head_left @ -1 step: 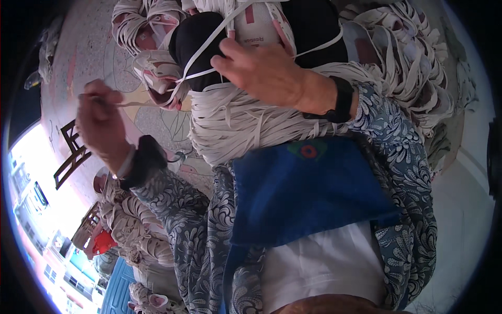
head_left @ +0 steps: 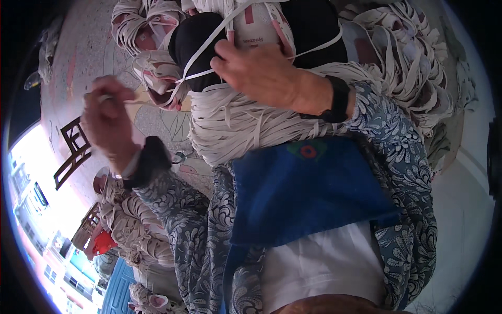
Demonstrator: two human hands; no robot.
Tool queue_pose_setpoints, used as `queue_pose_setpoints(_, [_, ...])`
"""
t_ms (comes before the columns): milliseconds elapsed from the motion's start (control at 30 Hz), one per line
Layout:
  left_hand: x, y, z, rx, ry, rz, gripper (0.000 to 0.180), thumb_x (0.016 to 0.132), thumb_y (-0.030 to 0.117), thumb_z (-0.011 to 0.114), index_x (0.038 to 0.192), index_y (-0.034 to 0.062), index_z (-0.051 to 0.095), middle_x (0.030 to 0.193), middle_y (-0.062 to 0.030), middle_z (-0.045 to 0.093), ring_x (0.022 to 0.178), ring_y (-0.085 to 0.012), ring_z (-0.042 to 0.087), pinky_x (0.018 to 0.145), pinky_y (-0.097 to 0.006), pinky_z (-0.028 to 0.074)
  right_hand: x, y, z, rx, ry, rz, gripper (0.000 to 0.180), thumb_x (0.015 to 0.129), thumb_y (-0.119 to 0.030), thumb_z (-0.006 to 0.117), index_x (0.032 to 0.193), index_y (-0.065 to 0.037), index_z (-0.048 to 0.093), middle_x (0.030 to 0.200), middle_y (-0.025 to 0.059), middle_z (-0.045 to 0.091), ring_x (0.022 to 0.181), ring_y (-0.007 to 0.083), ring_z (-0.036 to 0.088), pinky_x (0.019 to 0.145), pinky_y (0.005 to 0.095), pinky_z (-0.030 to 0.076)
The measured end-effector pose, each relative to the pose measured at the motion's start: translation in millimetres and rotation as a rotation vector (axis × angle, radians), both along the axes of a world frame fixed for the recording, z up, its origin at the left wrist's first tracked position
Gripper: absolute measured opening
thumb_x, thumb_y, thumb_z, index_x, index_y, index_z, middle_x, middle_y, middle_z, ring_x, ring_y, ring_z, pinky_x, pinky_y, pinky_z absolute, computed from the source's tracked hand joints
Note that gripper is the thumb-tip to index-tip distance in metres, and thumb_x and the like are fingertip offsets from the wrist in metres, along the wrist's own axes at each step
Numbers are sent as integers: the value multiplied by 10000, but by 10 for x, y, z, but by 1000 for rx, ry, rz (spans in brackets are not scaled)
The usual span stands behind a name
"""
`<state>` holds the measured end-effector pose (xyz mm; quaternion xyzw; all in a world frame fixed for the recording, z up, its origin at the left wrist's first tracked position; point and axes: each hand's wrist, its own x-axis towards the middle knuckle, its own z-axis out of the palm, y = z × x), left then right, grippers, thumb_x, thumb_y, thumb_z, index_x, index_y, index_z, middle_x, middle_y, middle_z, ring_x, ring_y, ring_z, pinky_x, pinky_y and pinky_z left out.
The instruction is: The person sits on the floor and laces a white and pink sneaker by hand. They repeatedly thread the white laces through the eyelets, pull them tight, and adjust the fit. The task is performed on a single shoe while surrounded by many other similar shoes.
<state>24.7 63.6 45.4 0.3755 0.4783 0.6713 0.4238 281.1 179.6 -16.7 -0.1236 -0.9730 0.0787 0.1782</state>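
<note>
A whitish shoe upper (head_left: 256, 30) with pink edges lies between my black-clad knees, and long white shoelaces (head_left: 219, 30) run out from it. My right hand (head_left: 256, 73) is closed in a pinch beside the upper, with a white lace meeting its fingertips. Out to the left, my left hand (head_left: 109, 118) is raised with curled fingers, slightly blurred. A faint pale strand reaches toward its fingers. Below the right hand, a thick bundle of off-white laces (head_left: 230, 123) drapes across my lap.
Laced shoe uppers are heaped at the right (head_left: 402, 63), and more uppers (head_left: 157, 73) lie at the left knee. Further pale uppers (head_left: 138, 230) are stacked at the lower left, near a blue plastic piece (head_left: 119, 288). A dark wooden frame (head_left: 73, 152) stands on the left.
My left hand has shifted slightly to the right, and the strand by it shows less clearly. My right hand has moved very slightly left; the shoe upper stays in place.
</note>
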Motion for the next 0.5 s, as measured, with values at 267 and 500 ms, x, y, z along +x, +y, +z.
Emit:
queue_pose_setpoints(267, [820, 382, -284, -131, 364, -114, 102, 923, 87, 572, 897, -2, 615, 800, -83, 667, 730, -125, 624, 651, -240, 476, 52, 66, 30, -53, -26, 47, 115, 746, -79, 612, 827, -14, 563, 890, 83, 497, 604, 229, 635, 520, 341, 523])
queue_pose_setpoints(500, [992, 471, -448, -145, 392, -33, 160, 943, 23, 518, 1096, -13, 546, 869, -89, 676, 796, -137, 641, 729, -240, 501, 476, 439, 406, -738, 135, -57, 78, 863, -78, 573, 860, -2, 590, 772, 112, 584, 606, 238, 627, 539, 348, 498])
